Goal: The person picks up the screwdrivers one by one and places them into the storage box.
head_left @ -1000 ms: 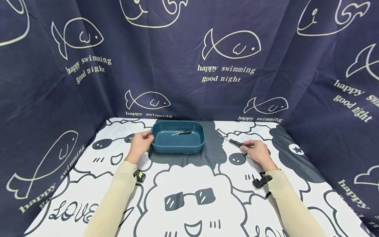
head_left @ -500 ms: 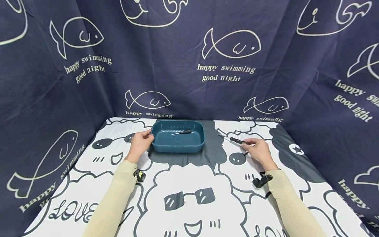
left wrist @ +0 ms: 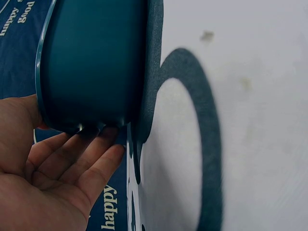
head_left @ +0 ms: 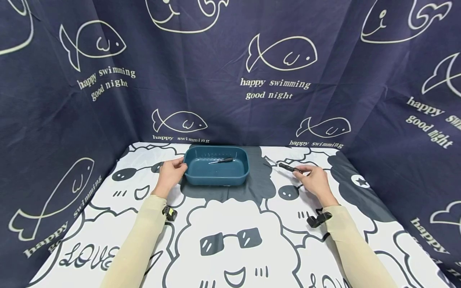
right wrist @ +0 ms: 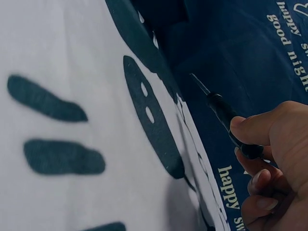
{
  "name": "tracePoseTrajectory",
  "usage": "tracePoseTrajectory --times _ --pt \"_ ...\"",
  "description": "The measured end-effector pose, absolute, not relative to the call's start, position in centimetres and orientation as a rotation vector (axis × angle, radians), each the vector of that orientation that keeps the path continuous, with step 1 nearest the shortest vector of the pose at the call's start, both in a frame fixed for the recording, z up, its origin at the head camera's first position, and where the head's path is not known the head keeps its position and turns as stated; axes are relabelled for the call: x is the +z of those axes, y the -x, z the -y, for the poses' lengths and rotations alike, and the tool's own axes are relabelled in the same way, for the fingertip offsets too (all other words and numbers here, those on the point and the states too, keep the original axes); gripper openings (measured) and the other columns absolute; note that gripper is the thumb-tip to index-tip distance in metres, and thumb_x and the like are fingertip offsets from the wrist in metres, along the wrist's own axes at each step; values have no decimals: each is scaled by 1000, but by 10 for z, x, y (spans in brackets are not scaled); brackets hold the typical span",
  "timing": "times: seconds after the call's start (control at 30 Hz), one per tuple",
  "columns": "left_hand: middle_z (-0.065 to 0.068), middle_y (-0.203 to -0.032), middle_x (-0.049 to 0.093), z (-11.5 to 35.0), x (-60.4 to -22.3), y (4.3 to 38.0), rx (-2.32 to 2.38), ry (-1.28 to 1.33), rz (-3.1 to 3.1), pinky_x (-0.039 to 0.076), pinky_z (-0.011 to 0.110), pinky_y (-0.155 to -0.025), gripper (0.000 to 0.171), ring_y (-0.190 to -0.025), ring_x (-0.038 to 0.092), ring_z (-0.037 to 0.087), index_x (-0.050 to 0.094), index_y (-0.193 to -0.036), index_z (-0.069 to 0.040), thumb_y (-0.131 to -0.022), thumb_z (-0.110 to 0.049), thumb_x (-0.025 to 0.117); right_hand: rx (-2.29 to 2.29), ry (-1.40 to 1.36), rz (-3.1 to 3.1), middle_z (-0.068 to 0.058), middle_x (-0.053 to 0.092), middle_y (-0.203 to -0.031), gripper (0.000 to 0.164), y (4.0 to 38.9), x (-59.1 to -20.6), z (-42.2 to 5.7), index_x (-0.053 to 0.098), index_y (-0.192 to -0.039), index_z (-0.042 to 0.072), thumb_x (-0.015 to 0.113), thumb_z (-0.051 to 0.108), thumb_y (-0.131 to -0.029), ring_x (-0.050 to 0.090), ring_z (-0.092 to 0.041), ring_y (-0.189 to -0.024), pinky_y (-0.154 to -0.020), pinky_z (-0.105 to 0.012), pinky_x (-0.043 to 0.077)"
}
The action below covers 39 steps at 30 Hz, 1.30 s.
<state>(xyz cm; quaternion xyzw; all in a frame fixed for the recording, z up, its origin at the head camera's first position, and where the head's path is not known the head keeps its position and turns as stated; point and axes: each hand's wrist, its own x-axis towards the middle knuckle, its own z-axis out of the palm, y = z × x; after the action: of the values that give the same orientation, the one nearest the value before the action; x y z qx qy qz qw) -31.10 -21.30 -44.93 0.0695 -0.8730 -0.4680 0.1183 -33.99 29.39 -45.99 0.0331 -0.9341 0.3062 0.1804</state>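
A teal plastic bin stands at the far middle of the table. My left hand holds its left end; in the left wrist view the thumb lies over the rim and the fingers press the outer wall. Inside the bin lies a small screwdriver with a black handle and thin shaft. To the right, my right hand pinches another black-handled screwdriver between thumb and fingers. Its metal shaft points left and up, toward the bin. The right wrist view shows the thumb on the handle.
A white cloth printed with cartoon sheep covers the table. Dark blue curtains with fish drawings rise at the back and both sides. Each wrist carries a black strapped device, one at the left wrist and one at the right wrist.
The screwdriver in my right hand has tilted, its tip rising, and the hand has lifted slightly. The left hand and the bin stay in place.
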Motion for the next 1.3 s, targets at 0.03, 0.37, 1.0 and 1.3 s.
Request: tracePoseTrajectory --times 0.03,0.37,1.0,1.3 --pt "15 -117 75 213 -449 311 -1372 -203 2552 53 46 -98 49 -113 70 30 63 -142 -6 -96 -24 58 868 -99 2629 -5 79 -91 26 340 -459 -293 81 -108 15 80 33 -88 60 -14 -67 -61 -32 43" --pt "15 -117 75 214 -451 313 -1375 -198 2547 53 47 -99 50 -113 70 30 62 -142 -6 -96 -24 58 883 -107 2587 -7 79 -94 28 337 -449 -286 81 -108 15 80 35 -89 58 -15 -70 -61 -30 42" --pt "15 -118 75 214 -452 313 -1368 -203 2564 54 45 -96 49 -112 69 28 62 -143 -6 -97 -24 57 895 -169 2581 -8 78 -93 29 334 -439 -266 80 -112 13 80 32 -90 58 -18 -69 -61 -34 42" --pt "14 -117 75 213 -452 313 -1379 -211 2561 54 42 -91 49 -108 69 26 63 -142 -7 -96 -24 57 911 -168 2586 -7 79 -101 29 336 -438 -253 81 -112 15 81 33 -89 58 -20 -72 -60 -32 42"
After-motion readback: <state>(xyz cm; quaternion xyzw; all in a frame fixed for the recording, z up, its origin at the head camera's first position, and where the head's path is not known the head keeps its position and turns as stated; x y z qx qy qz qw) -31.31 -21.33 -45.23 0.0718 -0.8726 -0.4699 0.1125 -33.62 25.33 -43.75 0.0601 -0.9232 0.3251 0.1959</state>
